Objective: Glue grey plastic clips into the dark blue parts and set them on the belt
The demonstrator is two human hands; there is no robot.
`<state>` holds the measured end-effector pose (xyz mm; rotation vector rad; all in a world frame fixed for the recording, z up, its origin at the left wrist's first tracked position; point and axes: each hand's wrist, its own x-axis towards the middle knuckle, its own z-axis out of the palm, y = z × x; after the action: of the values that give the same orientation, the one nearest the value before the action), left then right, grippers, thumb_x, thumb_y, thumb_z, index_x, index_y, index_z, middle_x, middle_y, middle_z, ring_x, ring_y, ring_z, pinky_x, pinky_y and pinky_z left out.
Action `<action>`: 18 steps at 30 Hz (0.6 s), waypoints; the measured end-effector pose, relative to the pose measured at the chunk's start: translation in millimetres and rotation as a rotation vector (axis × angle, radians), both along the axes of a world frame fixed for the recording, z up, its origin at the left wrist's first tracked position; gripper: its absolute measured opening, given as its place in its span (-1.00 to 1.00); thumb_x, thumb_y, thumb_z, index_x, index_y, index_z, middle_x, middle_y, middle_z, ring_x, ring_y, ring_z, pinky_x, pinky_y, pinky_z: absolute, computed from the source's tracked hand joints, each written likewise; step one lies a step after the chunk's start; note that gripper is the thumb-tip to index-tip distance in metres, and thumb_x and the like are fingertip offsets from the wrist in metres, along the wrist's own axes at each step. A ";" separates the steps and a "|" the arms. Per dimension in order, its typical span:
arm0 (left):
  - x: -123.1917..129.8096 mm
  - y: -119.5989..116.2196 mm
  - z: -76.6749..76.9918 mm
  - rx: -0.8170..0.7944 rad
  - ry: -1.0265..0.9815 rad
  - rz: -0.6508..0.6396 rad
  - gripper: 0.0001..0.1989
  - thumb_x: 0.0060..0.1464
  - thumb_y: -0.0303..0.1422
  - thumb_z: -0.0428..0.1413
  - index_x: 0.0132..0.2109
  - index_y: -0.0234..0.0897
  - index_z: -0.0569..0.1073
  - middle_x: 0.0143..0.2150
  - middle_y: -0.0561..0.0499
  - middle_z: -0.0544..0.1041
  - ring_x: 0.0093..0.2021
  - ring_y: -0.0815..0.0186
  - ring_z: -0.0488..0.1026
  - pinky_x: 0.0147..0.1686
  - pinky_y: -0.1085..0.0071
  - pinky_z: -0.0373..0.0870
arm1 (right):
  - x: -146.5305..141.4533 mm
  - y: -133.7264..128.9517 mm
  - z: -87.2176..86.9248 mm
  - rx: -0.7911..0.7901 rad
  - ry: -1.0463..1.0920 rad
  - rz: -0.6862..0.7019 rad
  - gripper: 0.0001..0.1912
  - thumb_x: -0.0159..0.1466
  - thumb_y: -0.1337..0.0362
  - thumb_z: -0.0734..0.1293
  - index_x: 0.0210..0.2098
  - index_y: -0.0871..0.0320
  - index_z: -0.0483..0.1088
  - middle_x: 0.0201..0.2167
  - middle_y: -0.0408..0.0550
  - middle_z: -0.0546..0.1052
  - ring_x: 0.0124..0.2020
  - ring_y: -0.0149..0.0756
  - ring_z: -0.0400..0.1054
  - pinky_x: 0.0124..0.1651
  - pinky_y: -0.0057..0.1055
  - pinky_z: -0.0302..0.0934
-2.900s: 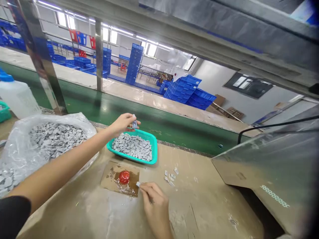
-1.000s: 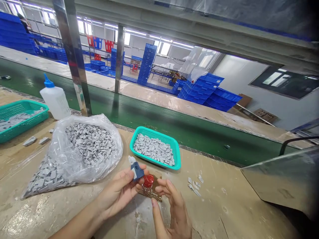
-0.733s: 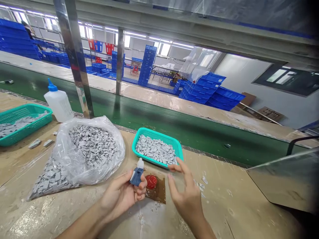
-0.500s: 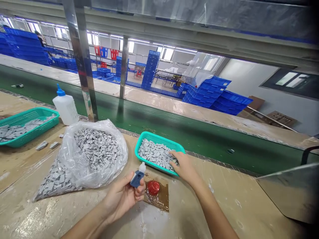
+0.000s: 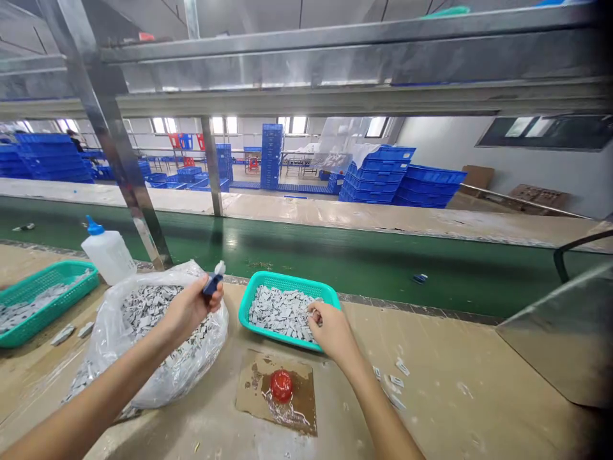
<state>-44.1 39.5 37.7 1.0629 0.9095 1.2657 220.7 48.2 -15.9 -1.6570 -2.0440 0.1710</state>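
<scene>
My left hand (image 5: 191, 305) is closed around a small dark blue plastic part (image 5: 212, 285) with a whitish tip, held up above the clear plastic bag (image 5: 205, 358) of grey pieces. At the right end of a teal basket (image 5: 285, 340), my right hand (image 5: 330, 327) has thumb and fingers drawn together over small grey plastic pieces (image 5: 282, 310). Whether a piece sits between those fingertips is too small to tell. In front of the basket, a wet red domed object (image 5: 281, 386) rests on a brown board (image 5: 253, 399).
A white bottle with a blue nozzle (image 5: 109, 255) stands behind the bag. Another teal basket (image 5: 52, 305) of grey pieces is at left. Several loose pieces (image 5: 396, 381) lie right of my right forearm. A green conveyor belt (image 5: 364, 268) runs behind, beneath a metal frame (image 5: 115, 160).
My left hand has moved left and up with the blue part, from near the red object to above the bag. My right hand's fingers have drawn together at the basket. The view has tilted.
</scene>
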 end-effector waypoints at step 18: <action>54.9 184.9 -97.6 0.353 0.962 0.154 -0.79 0.07 -0.30 0.02 -0.21 -0.36 0.38 -0.16 -0.07 0.39 -0.10 0.23 0.31 -0.05 0.16 0.20 | 10.5 -3.5 -14.4 0.073 0.085 -0.059 -0.67 -0.06 0.62 0.21 -0.42 0.15 0.47 -0.36 -0.05 0.48 -0.23 -0.19 0.32 -0.16 -0.40 0.17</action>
<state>10.9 224.4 -59.9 1.9873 1.5286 1.0307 231.2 44.7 -30.3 -1.6357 -1.9136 0.1428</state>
